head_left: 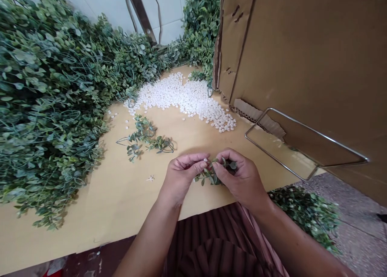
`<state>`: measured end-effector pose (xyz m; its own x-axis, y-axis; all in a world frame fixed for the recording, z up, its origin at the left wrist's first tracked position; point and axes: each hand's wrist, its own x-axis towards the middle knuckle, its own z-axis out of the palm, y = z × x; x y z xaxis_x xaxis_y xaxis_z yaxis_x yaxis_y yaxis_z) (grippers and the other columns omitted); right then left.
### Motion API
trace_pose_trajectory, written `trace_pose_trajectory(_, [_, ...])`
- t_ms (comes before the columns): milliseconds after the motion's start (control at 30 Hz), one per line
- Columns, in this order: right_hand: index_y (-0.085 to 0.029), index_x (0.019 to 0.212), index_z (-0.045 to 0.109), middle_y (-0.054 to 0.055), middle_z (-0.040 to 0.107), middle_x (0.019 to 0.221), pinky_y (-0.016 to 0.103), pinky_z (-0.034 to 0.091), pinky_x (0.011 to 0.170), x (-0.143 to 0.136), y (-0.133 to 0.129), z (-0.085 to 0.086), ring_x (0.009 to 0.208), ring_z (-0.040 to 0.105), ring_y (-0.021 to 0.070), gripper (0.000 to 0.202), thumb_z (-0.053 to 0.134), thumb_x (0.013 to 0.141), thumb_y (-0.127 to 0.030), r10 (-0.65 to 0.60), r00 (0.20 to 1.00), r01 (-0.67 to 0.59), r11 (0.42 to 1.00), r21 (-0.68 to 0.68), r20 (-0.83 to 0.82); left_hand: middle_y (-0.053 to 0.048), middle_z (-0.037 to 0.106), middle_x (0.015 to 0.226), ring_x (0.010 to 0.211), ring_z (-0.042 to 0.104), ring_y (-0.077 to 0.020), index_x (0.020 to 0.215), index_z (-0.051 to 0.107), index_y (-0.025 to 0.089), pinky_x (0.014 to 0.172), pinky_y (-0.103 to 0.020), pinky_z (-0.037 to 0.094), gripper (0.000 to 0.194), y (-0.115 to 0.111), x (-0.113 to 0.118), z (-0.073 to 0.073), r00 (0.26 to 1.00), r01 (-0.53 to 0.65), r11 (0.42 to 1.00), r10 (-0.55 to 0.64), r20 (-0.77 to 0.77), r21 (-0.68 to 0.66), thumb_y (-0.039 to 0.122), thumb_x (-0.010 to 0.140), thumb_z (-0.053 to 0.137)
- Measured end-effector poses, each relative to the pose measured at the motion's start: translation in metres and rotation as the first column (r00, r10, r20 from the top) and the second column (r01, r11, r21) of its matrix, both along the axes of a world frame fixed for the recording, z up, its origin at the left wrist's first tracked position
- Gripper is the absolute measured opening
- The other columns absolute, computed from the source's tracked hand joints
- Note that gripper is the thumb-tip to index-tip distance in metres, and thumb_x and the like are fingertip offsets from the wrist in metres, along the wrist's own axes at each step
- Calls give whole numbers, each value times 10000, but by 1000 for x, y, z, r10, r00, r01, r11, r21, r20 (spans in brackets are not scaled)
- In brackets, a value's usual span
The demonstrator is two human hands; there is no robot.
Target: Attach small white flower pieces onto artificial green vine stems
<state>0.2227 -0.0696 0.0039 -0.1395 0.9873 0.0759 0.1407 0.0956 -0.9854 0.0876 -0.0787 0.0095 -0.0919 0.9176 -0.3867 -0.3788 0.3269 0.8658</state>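
My left hand (183, 171) is closed in a pinch on a small white bead-like piece (206, 160). Close against it, my right hand (236, 169) grips an artificial leaf sprig (208, 177), whose green leaves hang below the fingers. The fingertips almost meet; whether the white piece touches the stem I cannot tell. Beyond the hands spreads a heap of small white pieces (178, 93) of the same look. Left of the hands lie loose leaf sprigs (145, 138) with bare looped stems, and a little white star-shaped bit (150, 178).
Piled artificial greenery (54, 87) covers the left side of the table (115, 212), with more greenery (202, 23) at the back. A large cardboard box (308, 59) stands at the right, beside a bent metal wire frame (320, 134). Below the table's right edge sits another leafy bunch (308, 212).
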Motion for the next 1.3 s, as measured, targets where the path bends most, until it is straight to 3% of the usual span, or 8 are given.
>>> trace_pose_trajectory(600, [-184, 612, 505, -34, 501, 555, 204, 423, 475, -2, -3, -1, 493, 467, 83, 98, 573, 678, -209, -109, 993, 107, 994, -31, -55, -15, 706, 595, 541, 610, -100, 657, 738, 181, 584, -223, 518, 242, 0, 3, -1, 999, 11, 999, -10, -44, 32, 259, 453, 842])
trace_pose_trajectory(1300, [-185, 665, 510, -10, 529, 617, 239, 429, 544, -3, -8, -8, 567, 502, 110, 98, 554, 749, -209, -119, 992, 115, 990, 87, 36, -7, 697, 575, 506, 587, -79, 601, 726, 170, 564, -205, 507, 200, 1, 4, 0, 999, 31, 999, -30, -38, 39, 247, 454, 838])
